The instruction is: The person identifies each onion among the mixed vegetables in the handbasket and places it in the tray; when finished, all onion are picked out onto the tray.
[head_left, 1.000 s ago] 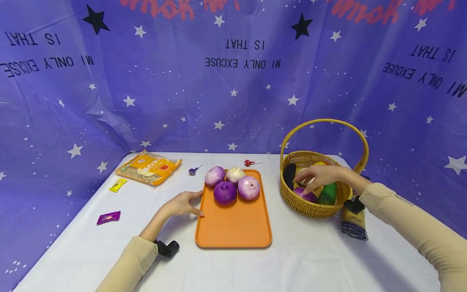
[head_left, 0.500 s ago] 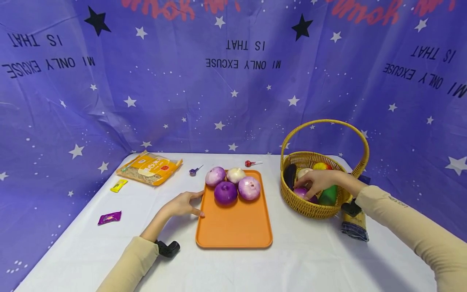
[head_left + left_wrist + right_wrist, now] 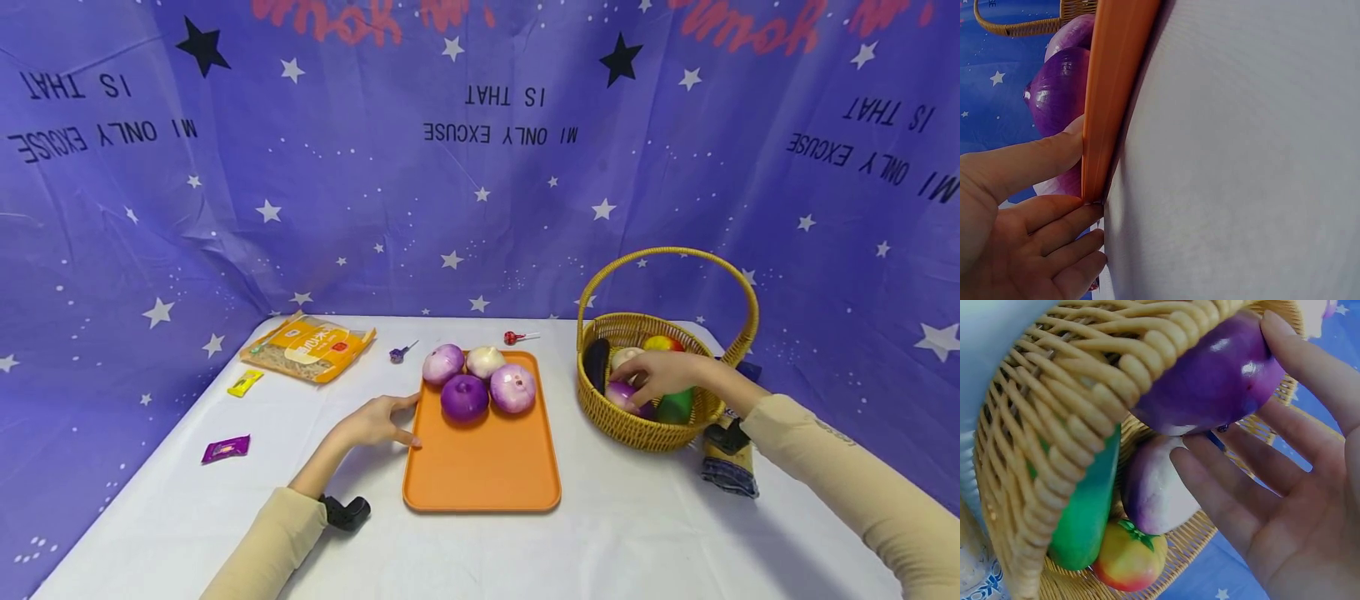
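A glossy, round purple vegetable (image 3: 1210, 381) is pinched by the right hand (image 3: 660, 372), inside the yellow woven wicker basket (image 3: 633, 432); grasping seems in hand, a clean lift called for. A smooth green vegetable (image 3: 1088, 506) is nestled below that hand. The orange plastic tray (image 3: 483, 475), four shiny bulbs (image 3: 465, 397) aboard, is touched by the loosely spread left hand (image 3: 372, 422).

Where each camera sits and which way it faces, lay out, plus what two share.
Head: worn on the head, facing forward and down over the orange tray and wicker basket; the left hand, right hand and both sleeves show.
Left wrist: on that wrist, facing low along the tray's side; only the left hand shows.
Right wrist: on that wrist, facing the basket and a purple onion in it; only the right hand shows.
Shared: head and right wrist views both show the basket, that onion and the right hand.
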Demonstrator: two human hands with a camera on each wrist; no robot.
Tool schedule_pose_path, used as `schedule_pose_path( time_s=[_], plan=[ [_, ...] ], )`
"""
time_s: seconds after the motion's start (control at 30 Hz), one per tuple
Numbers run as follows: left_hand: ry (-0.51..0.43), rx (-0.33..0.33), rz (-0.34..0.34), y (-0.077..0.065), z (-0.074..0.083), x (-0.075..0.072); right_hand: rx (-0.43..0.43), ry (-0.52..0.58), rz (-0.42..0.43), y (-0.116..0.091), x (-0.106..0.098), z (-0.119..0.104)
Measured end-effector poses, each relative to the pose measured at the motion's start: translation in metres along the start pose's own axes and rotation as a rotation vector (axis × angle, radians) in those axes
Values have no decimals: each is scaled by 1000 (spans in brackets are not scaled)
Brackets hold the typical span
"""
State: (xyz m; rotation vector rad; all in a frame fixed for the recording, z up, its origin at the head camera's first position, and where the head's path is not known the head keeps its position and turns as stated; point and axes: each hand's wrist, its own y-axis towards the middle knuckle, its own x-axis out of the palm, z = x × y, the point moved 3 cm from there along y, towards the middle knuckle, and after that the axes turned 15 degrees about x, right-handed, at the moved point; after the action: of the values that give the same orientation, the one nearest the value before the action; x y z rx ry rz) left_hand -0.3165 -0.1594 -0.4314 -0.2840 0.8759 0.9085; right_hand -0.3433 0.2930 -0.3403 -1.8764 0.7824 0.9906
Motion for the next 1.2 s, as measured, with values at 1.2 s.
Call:
schedule_pose_path(
  time_s=[1.2],
  plan=[
    [-1, 2, -7, 0, -4, 0, -221, 14, 661, -53, 16, -84]
  ],
)
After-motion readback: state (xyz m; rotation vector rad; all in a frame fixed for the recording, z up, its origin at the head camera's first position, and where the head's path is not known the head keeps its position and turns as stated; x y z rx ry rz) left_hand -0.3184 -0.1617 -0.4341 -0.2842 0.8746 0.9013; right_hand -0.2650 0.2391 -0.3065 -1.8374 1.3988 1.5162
